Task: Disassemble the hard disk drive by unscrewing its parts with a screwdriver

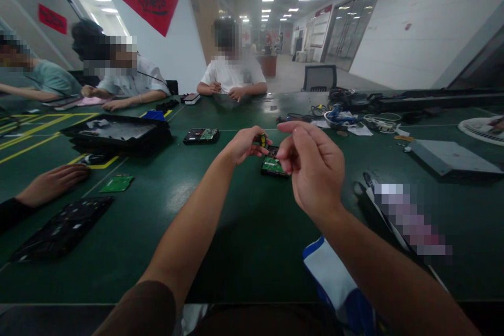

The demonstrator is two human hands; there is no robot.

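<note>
My left hand (246, 144) is raised over the green table (220, 231), fingers pinched on a small black and yellow tool (262, 140). My right hand (313, 165) hovers just to its right, fingers curled in a pinch near the tool's tip; what it holds is too small to make out. Below and between the hands a hard drive (272, 166) lies with its green circuit board facing up. A second hard drive (201, 135) lies further away to the left.
A co-worker's hand (53, 184) rests at the left beside a loose green board (117, 184) and a black panel (63, 228). A black tray (114, 134) sits behind. Cables and parts (346, 115) and a grey case (449, 156) lie on the right. Three people sit across the table.
</note>
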